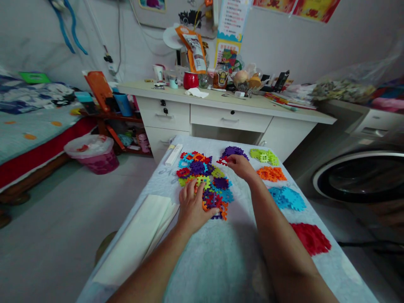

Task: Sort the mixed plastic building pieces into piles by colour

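My left hand (pixel 193 206) lies with spread fingers on the near left side of a pile of mixed-colour interlocking plastic pieces (pixel 197 168). Between the thumb and fingers of my right hand (pixel 241 166) is a red interlocking piece (pixel 222 161), at the right of the mixed pile. Just beyond that hand lies a purple heap (pixel 234 151), partly hidden by it. Down the table's right side run single-colour heaps: lime green (pixel 264 156), orange (pixel 271 173), light blue (pixel 287 198) and red (pixel 311 238).
The cloth-covered table (pixel 217 261) carries a folded white cloth (pixel 142 231) and a small white box (pixel 174 155) along its left edge. Behind stands a cluttered white desk (pixel 170 111). A washing machine (pixel 362 147) is at the right, a lined pink bin (pixel 94 158) at the left.
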Demonstrator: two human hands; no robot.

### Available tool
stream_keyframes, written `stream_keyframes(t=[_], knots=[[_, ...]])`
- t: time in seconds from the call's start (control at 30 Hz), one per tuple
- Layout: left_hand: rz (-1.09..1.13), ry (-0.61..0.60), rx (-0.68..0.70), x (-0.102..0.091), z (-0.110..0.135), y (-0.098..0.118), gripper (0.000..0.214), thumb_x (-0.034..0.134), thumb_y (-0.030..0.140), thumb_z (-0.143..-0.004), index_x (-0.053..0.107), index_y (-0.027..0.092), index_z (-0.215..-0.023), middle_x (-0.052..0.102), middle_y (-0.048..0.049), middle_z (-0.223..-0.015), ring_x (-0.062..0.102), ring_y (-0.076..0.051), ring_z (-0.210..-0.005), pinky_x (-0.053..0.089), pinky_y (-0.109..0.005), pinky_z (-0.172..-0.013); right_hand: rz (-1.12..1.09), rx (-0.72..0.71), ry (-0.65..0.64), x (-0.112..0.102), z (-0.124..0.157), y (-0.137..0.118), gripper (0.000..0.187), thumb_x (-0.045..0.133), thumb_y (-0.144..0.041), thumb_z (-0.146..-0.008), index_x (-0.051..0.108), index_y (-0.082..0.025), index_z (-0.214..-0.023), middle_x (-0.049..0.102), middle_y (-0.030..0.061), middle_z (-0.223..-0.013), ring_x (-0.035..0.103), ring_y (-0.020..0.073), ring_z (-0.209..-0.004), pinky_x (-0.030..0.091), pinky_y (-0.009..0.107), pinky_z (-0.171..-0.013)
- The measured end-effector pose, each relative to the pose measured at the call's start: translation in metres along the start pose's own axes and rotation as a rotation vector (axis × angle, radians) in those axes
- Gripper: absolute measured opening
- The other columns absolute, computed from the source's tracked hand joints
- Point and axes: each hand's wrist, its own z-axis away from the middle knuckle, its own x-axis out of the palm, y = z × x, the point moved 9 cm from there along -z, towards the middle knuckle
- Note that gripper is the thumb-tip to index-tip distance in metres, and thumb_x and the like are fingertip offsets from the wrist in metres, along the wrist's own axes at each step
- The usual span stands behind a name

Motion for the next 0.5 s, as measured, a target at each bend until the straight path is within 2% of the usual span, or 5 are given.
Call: stream_keyframes(t=[0.13, 0.23, 0.37, 0.5], knots=[[-0.008, -0.007, -0.005, -0.001, 0.000, 0.002, 0.089, 0.078, 0.059, -0.062, 0.046, 0.022, -0.137, 0.039, -0.0164, -0.146, 0.033, -0.037, -0.138, 0.026, -0.057, -0.112, -0.004, 0.002, -0.019, -0.028, 0.033, 0.003, 0.020, 0.057, -0.020, -0.077, 0.071, -0.016, -0.091, 0.054, -0.0025, -0.063, 0.043, 0.0108, -0.058, 0.030, 0.023, -0.056], [-0.014, -0.009, 0.003, -0.001, 0.001, 0.003, 0.089, 0.076, 0.061, -0.063, 0.046, 0.023, -0.138, 0.039, -0.0163, -0.146, 0.033, -0.037, -0.138, 0.026, -0.057, -0.112, -0.044, 0.059, -0.028, -0.052, 0.066, 0.022, 0.027, 0.056, -0.025, -0.078, 0.070, -0.017, -0.099, 0.052, -0.0032, -0.062, 0.043, 0.0113, -0.057, 0.030, 0.023, -0.054], [-0.024, -0.027, 0.008, 0.000, 0.001, 0.004, 0.088, 0.076, 0.061, -0.064, 0.046, 0.022, -0.138, 0.039, -0.0170, -0.146, 0.034, -0.038, -0.137, 0.027, -0.057, -0.111, -0.034, 0.131, -0.048, -0.084, 0.115, 0.053, 0.027, 0.055, -0.028, -0.077, 0.071, -0.018, -0.096, 0.052, -0.0026, -0.062, 0.045, 0.0117, -0.058, 0.032, 0.023, -0.054], [-0.043, -0.031, 0.018, 0.001, -0.001, 0.005, 0.088, 0.075, 0.061, -0.065, 0.046, 0.021, -0.138, 0.038, -0.0174, -0.146, 0.033, -0.038, -0.137, 0.027, -0.056, -0.111, -0.022, 0.224, -0.123, -0.099, 0.161, 0.076, 0.027, 0.056, -0.034, -0.078, 0.072, -0.019, -0.094, 0.057, -0.0019, -0.065, 0.047, 0.0122, -0.058, 0.036, 0.024, -0.056]])
